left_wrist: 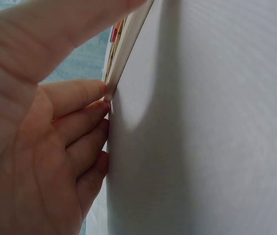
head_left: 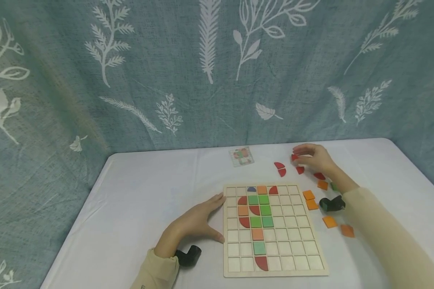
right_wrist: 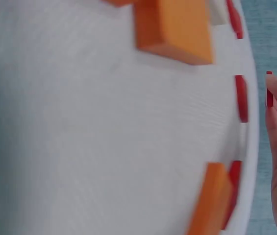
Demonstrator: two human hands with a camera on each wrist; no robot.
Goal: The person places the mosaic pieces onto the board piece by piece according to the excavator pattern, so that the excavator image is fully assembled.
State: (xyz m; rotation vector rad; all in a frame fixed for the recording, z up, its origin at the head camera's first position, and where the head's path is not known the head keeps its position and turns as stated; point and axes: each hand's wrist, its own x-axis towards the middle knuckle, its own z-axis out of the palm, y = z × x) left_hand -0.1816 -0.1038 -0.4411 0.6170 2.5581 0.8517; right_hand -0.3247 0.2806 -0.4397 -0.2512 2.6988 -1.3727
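A wooden grid board (head_left: 293, 234) lies on the white table with colored pieces set in several of its cells. My left hand (head_left: 197, 220) rests at the board's left edge, its fingertips and thumb touching the rim; the left wrist view shows the fingers fairly straight against the side. Off the board's far right corner, my right hand (head_left: 317, 158) pinches a red quarter-circle piece (right_wrist: 269, 90) between thumb and fingers, raised off the table. Below that hand lies another red piece (head_left: 300, 170). Two more red pieces (head_left: 281, 172) lie to its left.
Orange square tiles (head_left: 330, 221) lie scattered right of the board, with a red piece (head_left: 319, 176) and a partly hidden green piece (head_left: 334, 186) under the right forearm. Behind the board is a small pattern card (head_left: 241, 156). A patterned curtain (head_left: 217, 112) hangs behind the table.
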